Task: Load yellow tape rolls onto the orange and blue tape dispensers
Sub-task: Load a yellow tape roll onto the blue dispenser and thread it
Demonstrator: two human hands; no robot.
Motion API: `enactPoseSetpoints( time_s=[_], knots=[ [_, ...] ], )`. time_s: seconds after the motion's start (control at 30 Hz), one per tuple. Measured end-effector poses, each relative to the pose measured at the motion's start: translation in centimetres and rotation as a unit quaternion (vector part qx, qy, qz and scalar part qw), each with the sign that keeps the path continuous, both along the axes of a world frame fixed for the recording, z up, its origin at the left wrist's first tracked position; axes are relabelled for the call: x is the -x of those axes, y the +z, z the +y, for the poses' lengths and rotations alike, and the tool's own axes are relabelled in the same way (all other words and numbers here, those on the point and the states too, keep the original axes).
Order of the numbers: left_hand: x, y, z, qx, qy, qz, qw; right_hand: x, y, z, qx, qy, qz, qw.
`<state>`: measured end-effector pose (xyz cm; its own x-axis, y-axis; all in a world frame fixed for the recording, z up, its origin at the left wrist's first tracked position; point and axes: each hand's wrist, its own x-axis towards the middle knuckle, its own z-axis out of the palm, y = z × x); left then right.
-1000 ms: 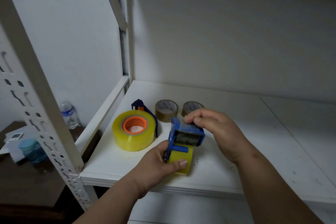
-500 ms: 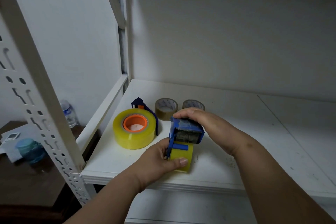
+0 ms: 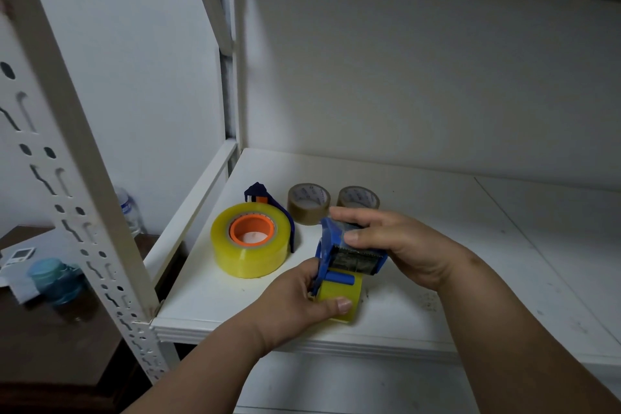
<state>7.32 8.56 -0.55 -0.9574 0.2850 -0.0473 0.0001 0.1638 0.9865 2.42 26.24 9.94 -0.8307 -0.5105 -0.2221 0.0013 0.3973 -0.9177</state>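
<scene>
Near the shelf's (image 3: pixel 437 245) front edge, you hold the blue dispenser (image 3: pixel 331 245).
Your left hand (image 3: pixel 295 302) grips its yellow roll (image 3: pixel 342 292); your right hand (image 3: pixel 403 249) clasps its head.

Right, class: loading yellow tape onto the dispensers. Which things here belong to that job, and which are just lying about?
Part of the job:
- blue dispenser, gripped by the right hand
- small yellow roll, held by the left hand
- large yellow roll on its orange dispenser

Lying about:
- two brown tape rolls at the back of the shelf
- plastic bottle
- teal jar
</scene>
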Motion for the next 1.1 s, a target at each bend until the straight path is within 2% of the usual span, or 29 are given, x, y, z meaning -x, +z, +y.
enactPoseSetpoints(
  time_s=[0.23, 0.4, 0.6, 0.73, 0.93, 1.03, 1.1],
  knots=[
    [-0.2, -0.2, -0.2, 0.000, -0.006, -0.002, 1.000, -0.1, 0.6, -0.8, -0.070, 0.010, 0.025, 0.997],
    [-0.4, -0.4, -0.3, -0.002, -0.012, -0.007, 1.000, 0.1, 0.3, -1.4, -0.097, 0.004, -0.005, 0.995],
    [-0.5, -0.6, -0.2, -0.004, -0.011, -0.003, 1.000, 0.8, -1.0, -1.6, 0.033, -0.091, -0.041, 0.994],
    [-0.5, -0.6, -0.2, -0.001, -0.008, -0.001, 1.000, 1.3, -1.6, -1.8, 0.087, -0.145, -0.041, 0.985],
    [-0.4, -0.6, -0.3, 0.008, -0.013, -0.004, 1.000, 1.8, -2.0, -1.7, 0.051, -0.201, 0.003, 0.978],
    [-0.3, -0.5, -0.3, 0.012, -0.016, 0.002, 1.000, 1.7, -1.9, -1.7, 0.097, -0.170, -0.046, 0.979],
    [-0.2, -0.4, -0.3, 0.016, -0.019, 0.003, 1.000, 1.9, -1.7, -2.1, 0.076, -0.157, -0.057, 0.983]
  ],
)
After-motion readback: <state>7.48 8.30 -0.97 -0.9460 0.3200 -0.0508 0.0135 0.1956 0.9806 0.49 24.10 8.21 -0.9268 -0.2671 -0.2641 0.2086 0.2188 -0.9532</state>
